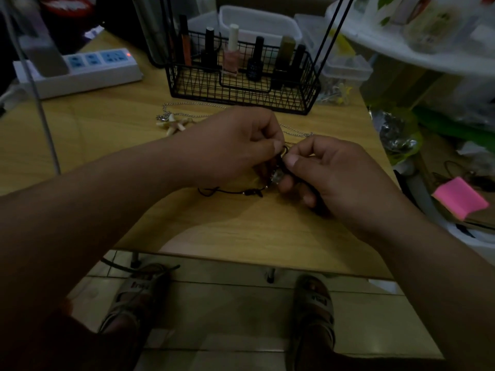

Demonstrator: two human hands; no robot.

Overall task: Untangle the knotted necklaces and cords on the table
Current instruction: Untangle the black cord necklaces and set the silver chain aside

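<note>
The thin black cord (233, 192) with a small shiny pendant (276, 178) is held just above the pale wooden tabletop (241, 231), near its middle. Its loose tail lies on the wood below the left hand (235, 145). Both hands are closed on the cord: the left hand pinches it between thumb and forefinger, and the right hand (334, 172) pinches it just beside, so the thumb tips almost touch. The knot seems to sit between the two pinches, but the light is too dim to see it well.

To do this step well, I think it is better not to pull the ends apart, because this tightens a knot. Rather push the cord into the knot to loosen it, then draw one loop out slowly. The cord looks soft and round, so it should slide, though the pendant may catch.

Behind the hands lies a fine silver metal chain (297, 133) with a pale starfish-shaped charm (172, 124); its thin links probably kink easily. Further back stands a black wire basket (187, 84) holding glossy nail polish bottles (231, 57)
</note>
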